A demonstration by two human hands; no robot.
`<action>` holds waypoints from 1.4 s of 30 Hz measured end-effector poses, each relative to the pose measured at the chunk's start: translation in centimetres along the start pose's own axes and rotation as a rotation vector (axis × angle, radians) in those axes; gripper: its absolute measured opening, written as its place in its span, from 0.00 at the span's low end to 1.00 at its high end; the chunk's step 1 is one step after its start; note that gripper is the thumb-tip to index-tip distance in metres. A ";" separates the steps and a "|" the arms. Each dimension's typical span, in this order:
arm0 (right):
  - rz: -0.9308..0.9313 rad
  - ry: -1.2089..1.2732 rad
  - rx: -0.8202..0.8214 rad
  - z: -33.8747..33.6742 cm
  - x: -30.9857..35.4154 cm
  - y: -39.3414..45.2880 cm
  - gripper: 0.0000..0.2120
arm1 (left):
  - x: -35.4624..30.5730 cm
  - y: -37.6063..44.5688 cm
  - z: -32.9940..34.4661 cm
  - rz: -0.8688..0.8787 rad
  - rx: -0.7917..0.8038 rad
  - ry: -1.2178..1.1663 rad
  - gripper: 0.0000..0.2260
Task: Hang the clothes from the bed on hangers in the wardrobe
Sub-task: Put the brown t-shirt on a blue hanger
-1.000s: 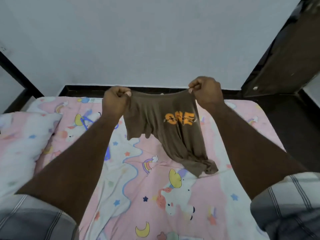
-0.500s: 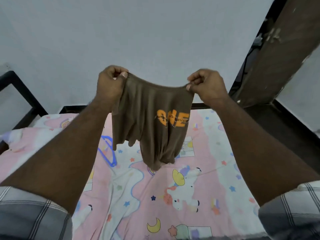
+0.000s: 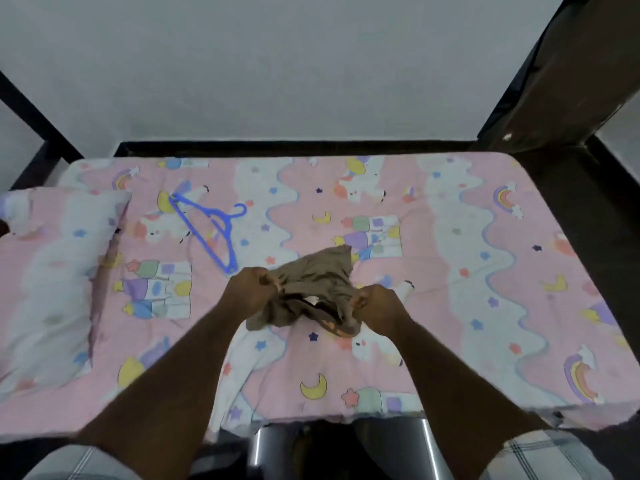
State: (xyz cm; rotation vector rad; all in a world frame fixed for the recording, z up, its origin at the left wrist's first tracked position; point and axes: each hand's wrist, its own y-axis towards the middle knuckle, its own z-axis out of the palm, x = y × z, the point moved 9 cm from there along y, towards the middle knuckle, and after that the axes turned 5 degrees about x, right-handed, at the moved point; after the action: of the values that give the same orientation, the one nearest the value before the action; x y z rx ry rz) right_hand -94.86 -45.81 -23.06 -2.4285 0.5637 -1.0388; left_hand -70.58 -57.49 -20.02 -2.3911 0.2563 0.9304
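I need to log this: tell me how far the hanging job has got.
Done: nothing is visibly hung; the wardrobe is not in view. In hand: the left hand and right hand each have a grip on the bunched brown T-shirt over the bed. Left: the blue hanger lies unused on the sheet, so the shirt must go on it, then into the wardrobe.

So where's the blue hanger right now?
In the head view, the blue hanger lies on the bedsheet, left of centre, between the pillow and the brown T-shirt.

A pale grey wall point(image 3: 277, 64) fills the upper frame; a dark wooden post point(image 3: 568, 64) leans at upper right above black skirting point(image 3: 294, 146).
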 end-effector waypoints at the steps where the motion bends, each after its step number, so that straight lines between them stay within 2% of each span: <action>1: 0.033 -0.007 -0.008 0.6 -1.0 0.3 0.07 | 1.4 -0.2 0.8 -0.043 0.011 0.023 0.03; 4: 0.017 -0.095 -0.083 2.6 -2.9 2.3 0.09 | 5.3 0.1 3.5 -0.138 0.006 0.078 0.06; 8: 0.100 -0.112 -0.083 5.0 -5.0 4.7 0.10 | 8.3 1.3 6.6 -0.190 -0.037 0.130 0.09; 17: 0.107 -0.089 -0.013 11.5 -6.3 11.7 0.10 | 14.7 5.2 12.9 -0.300 -0.065 0.075 0.05; 21: 0.108 -0.106 0.051 14.3 -7.1 14.4 0.05 | 18.0 6.4 16.3 -0.405 0.015 0.055 0.08; 25: 0.103 -0.163 0.065 15.8 -7.8 15.9 0.12 | 19.1 7.1 18.1 -0.431 0.047 0.123 0.14; 27: 0.080 -0.185 0.084 15.9 -7.9 16.4 0.14 | 19.1 7.6 18.4 -0.403 0.049 0.198 0.13; 28: 0.066 -0.187 0.087 15.8 -7.9 16.6 0.14 | 19.2 7.8 18.3 -0.396 0.035 0.221 0.12; 31: 0.004 -0.123 0.027 13.8 -7.4 17.2 0.25 | 19.0 8.8 16.5 -0.402 -0.048 0.135 0.09; 32: -0.013 -0.103 -0.011 12.5 -6.9 17.3 0.25 | 18.6 9.3 15.4 -0.415 -0.072 0.102 0.08; 37: -0.066 -0.098 -0.068 6.2 -3.8 19.6 0.10 | 15.2 12.1 9.6 -0.440 -0.122 -0.006 0.08; 42: -0.134 -0.045 -0.158 0.8 0.0 23.2 0.10 | 11.7 16.0 3.7 -0.370 -0.241 -0.155 0.03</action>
State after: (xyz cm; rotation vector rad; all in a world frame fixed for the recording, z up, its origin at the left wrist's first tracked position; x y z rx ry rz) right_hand -98.73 -64.67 -35.99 -2.6529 0.4908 -1.0244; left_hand -69.86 -68.36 -36.96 -2.4437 -0.3656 1.0044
